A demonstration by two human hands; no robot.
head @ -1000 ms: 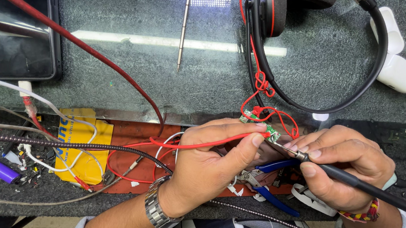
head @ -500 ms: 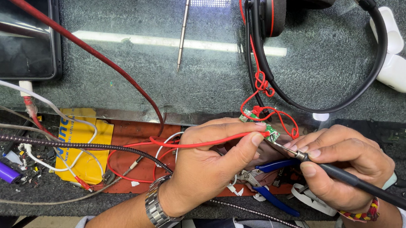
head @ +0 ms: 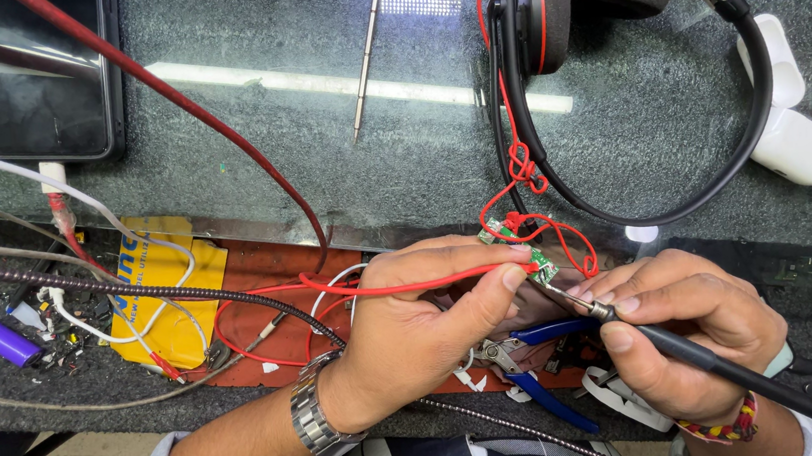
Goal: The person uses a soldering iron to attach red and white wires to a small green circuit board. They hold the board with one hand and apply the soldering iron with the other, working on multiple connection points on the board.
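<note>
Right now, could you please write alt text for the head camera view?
A left hand pinches a red wire against a small green circuit board while the right hand holds a soldering iron tip to it. Black-and-red headphones, a phone and blue-handled pliers lie about on the bench.

Red wire (head: 402, 284), green circuit board (head: 541, 266)

A small green circuit board (head: 526, 251) with thin red wires (head: 402, 284) meets the black soldering iron's (head: 701, 360) slanted tip.
</note>
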